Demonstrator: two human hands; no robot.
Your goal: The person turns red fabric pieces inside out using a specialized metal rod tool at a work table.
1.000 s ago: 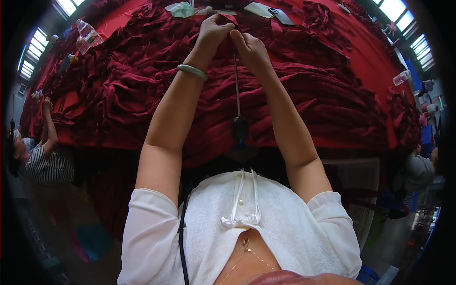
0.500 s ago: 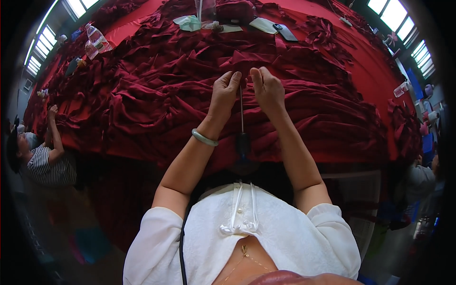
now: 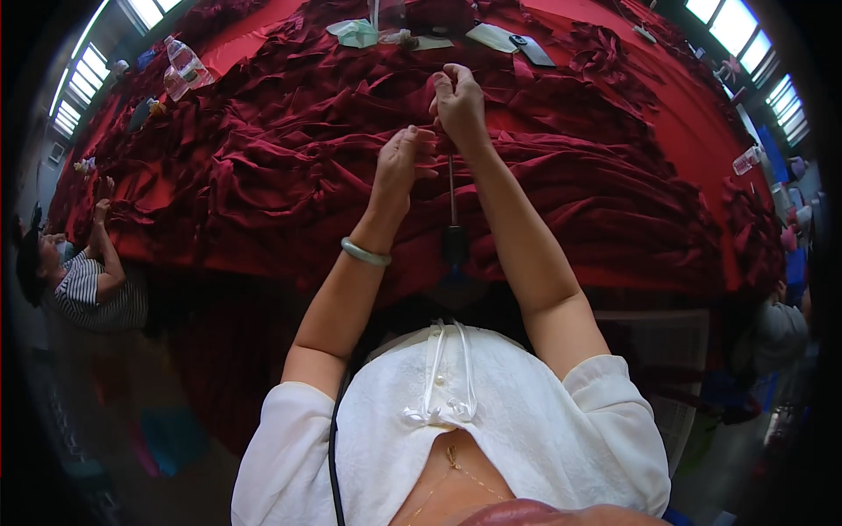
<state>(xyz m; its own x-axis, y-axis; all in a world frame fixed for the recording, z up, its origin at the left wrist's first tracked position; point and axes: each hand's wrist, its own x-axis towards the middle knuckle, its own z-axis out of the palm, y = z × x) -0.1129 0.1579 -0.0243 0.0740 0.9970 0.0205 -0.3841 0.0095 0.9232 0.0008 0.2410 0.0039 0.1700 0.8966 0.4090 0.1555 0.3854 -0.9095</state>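
Gathered dark red cloth spreads in folds under both hands. My right hand is raised farther forward over it, thumb and fingers pinched together; whatever may be between them is too small to see. Nearer to me and to the left, my left hand hovers with its fingers apart and nothing visible in it; a pale green bangle circles that wrist. Between the forearms stands a thin metal rod on a black base at the table's near edge. Its upper tip lies close to the hands.
Toward the far side lie a phone, a pale green mask and a clear container. Plastic bottles stand at the far left and right. Another person works at the left. A white crate sits low at right.
My right hand has moved forward and slightly left, away from the rod's tip. The left hand has drawn back a little to the left, and its fingers have opened.
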